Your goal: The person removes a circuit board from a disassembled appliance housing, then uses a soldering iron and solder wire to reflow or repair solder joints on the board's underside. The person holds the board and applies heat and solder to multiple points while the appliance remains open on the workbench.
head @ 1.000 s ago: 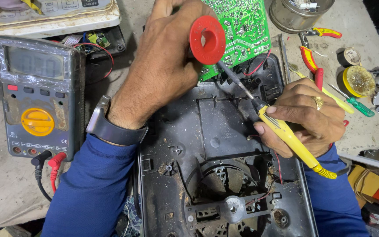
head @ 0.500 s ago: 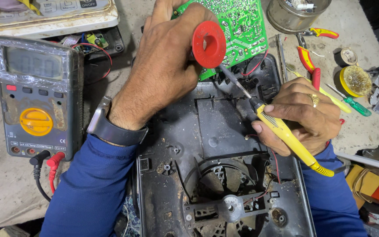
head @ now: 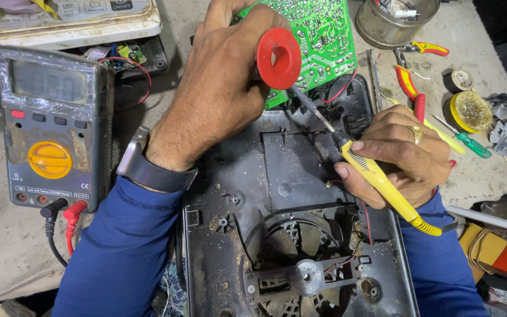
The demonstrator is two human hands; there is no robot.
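My left hand grips a red solder spool and rests against a green circuit board that stands tilted over the back of a black plastic housing. My right hand holds a yellow soldering iron; its metal tip points up and left, ending just below the spool at the board's lower edge. A dusty fan grille shows in the housing's near part. Both sleeves are blue, and a watch sits on my left wrist.
A grey multimeter with a yellow dial and red and black leads lies at the left. Red-handled pliers, a green screwdriver, a yellow flux tin and a metal can sit at the right.
The solder spool and my left hand have shifted slightly, and the iron's tip has stayed close under the spool by the board's edge. Little else differs.
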